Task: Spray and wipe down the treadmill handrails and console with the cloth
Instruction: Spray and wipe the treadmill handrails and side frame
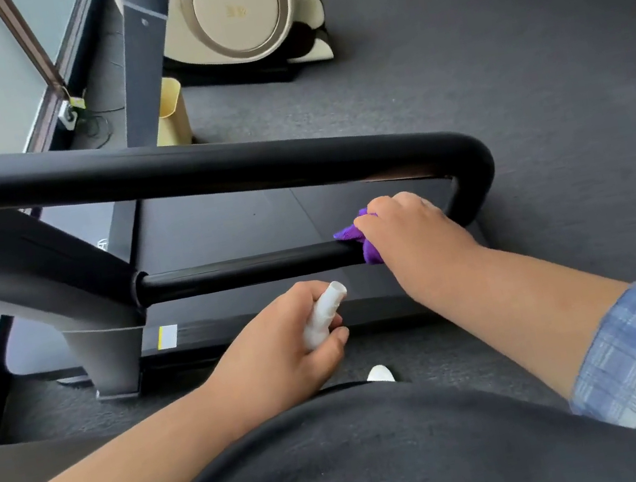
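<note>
cloth (368, 246) gripped by right hand (403, 225) on level handrail (245, 270) running left-right.

The right hand (403, 225) hides most of the purple cloth (369, 251).

Two hands (398, 226), one purple cloth (353, 232), one white spray bottle (323, 318), one yellow bin (170, 113).

Purple cloth (368, 249), black handrail (245, 271), white bottle (321, 318).
</note>
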The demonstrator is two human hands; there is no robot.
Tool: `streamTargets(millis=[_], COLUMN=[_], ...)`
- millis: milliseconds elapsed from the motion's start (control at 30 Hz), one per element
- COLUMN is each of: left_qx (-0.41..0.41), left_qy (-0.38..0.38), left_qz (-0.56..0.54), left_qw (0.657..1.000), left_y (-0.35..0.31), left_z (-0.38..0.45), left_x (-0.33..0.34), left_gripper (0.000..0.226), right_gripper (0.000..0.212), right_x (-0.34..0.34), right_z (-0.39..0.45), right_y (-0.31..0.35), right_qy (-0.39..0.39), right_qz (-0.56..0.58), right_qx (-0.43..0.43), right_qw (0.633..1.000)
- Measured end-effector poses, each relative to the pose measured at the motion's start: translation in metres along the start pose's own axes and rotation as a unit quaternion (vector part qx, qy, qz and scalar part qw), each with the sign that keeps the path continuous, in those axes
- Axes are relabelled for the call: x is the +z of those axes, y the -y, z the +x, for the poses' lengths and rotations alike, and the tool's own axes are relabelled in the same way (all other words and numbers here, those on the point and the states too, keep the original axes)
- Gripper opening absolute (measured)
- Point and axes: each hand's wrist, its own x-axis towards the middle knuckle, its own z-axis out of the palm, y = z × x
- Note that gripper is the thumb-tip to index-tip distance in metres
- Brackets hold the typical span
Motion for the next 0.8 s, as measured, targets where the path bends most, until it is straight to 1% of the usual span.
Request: streamTargets(millis=[67, 100, 167, 233, 267, 367, 400, 467, 533, 600, 667, 733, 800], left_qx=[0.0, -0.001, -0.002, -0.002, -0.003, -0.013, -0.018, -0.029, -0.033, -0.03, -0.02, -0.008, -0.001], left_qy=[0.0, 0.001, 0.002, 0.001, -0.001, -0.013, -0.018, -0.026, -0.032, -0.033, -0.033, -0.035, -0.035], left_qz=[0.0, -0.001, -0.002, 0.0, 0.002, 0.004, 0.005, 0.005, 0.004, 0.006, 0.009, 0.011, 0.01], left_qw=[1.0, 1.0, 1.0, 1.0, 1.0, 1.0, 1.0, 0.999, 0.999, 0.999, 0.999, 0.999, 0.999], left_y=[-0.002, -0.003, -0.006, -0.007, -0.007, -0.005, -0.003, 0.002, 0.005, 0.005, 0.005, 0.004, 0.004], left_z=[0.001, 0.001, 0.002, 0.002, 0.001, -0.002, -0.004, -0.008, -0.012, -0.014, -0.014, -0.012, -0.012], left_x=[0.0, 0.001, 0.001, 0.002, 0.002, 0.002, 0.001, -0.001, -0.002, -0.002, 0.0, 0.002, 0.002], left_gripper=[0.028, 0.029, 0.029, 0.03, 0.03, 0.029, 0.029, 0.028, 0.027, 0.027, 0.028, 0.029, 0.03], right_gripper=[0.033, 0.031, 0.029, 0.032, 0.038, 0.071, 0.073, 0.072, 0.072, 0.073, 0.073, 0.073, 0.073], right_x=[-0.002, -0.002, 0.0, 0.006, 0.01, 0.026, 0.029, 0.034, 0.038, 0.039, 0.038, 0.039, 0.036], right_z=[-0.004, -0.006, -0.01, -0.015, -0.017, -0.022, -0.021, -0.017, -0.009, 0.001, 0.009, 0.013, 0.013], right_y=[-0.006, -0.011, -0.017, -0.015, -0.012, -0.002, 0.001, 0.007, 0.02, 0.042, 0.066, 0.08, 0.072], right_qy=[-0.033, -0.034, -0.008, 0.01, 0.019, 0.023, 0.007, -0.031, -0.051, -0.063, -0.059, -0.029, -0.015], right_qz=[-0.04, -0.053, -0.081, -0.086, -0.071, 0.007, 0.049, 0.145, 0.206, 0.23, 0.238, 0.202, 0.143], right_qx=[-0.001, 0.001, 0.001, 0.01, 0.022, 0.056, 0.068, 0.096, 0.105, 0.076, 0.02, -0.036, -0.073], right_qw=[0.999, 0.998, 0.997, 0.996, 0.997, 0.998, 0.996, 0.984, 0.972, 0.968, 0.969, 0.978, 0.987])
